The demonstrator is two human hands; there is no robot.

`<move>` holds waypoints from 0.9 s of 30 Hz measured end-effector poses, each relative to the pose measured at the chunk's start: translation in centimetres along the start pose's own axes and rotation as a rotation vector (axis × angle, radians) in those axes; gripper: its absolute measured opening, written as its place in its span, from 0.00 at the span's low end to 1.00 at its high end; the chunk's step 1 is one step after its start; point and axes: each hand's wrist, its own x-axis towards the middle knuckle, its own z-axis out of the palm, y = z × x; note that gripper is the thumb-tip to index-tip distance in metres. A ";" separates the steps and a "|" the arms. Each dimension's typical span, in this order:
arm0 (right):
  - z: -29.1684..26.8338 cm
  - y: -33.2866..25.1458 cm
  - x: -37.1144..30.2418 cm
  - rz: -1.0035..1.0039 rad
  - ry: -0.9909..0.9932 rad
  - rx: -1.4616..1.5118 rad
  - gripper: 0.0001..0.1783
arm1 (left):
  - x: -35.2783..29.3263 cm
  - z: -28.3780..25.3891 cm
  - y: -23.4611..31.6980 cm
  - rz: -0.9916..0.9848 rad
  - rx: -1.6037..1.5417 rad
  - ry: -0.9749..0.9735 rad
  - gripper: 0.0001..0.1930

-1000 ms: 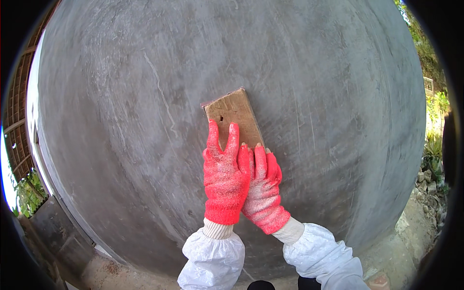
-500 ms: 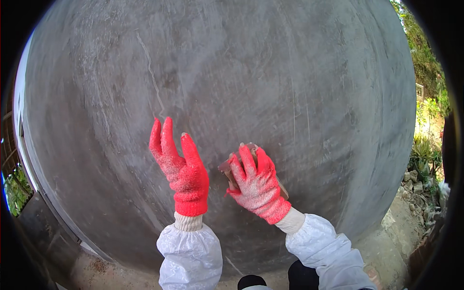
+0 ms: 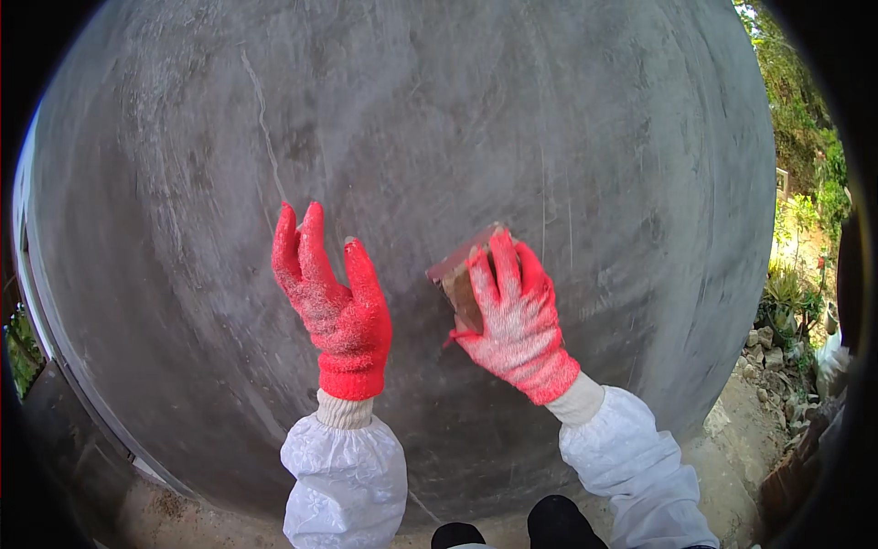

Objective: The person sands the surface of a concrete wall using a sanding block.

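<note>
A grey, smooth-plastered wall (image 3: 412,137) fills most of the view, with a pale crooked line (image 3: 262,114) on its left half. My right hand (image 3: 519,320), in a red-and-white coated glove, is wrapped over a sanding block (image 3: 464,297). The block looks like brown wood with a reddish sheet along its upper edge, and it lies against the wall; my palm hides much of it. To the left, my left hand (image 3: 337,297), in a matching glove, holds nothing. Its fingers are spread and point upward, close to the wall; whether they touch it I cannot tell.
The dark toes of my shoes (image 3: 558,522) show at the bottom, by the wall's foot. Rubble stones (image 3: 764,352) and green plants (image 3: 785,284) lie beyond the wall's right edge. A pale strip (image 3: 46,311) edges the wall on the left.
My right hand has slid up and to the right along the wall with the sanding block. My left hand has kept its spread pose. The view has shifted slightly.
</note>
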 end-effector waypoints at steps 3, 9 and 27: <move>-0.2 0.3 -3.5 -0.074 -0.136 0.007 0.60 | -0.5 0.3 0.3 0.028 -0.022 -0.057 0.27; -4.7 3.6 17.7 0.043 0.303 -0.219 0.57 | 1.0 4.5 0.6 0.092 0.044 -0.010 0.29; -5.6 5.4 17.4 0.038 0.322 -0.259 0.57 | 0.8 6.6 -0.4 0.188 0.227 0.025 0.30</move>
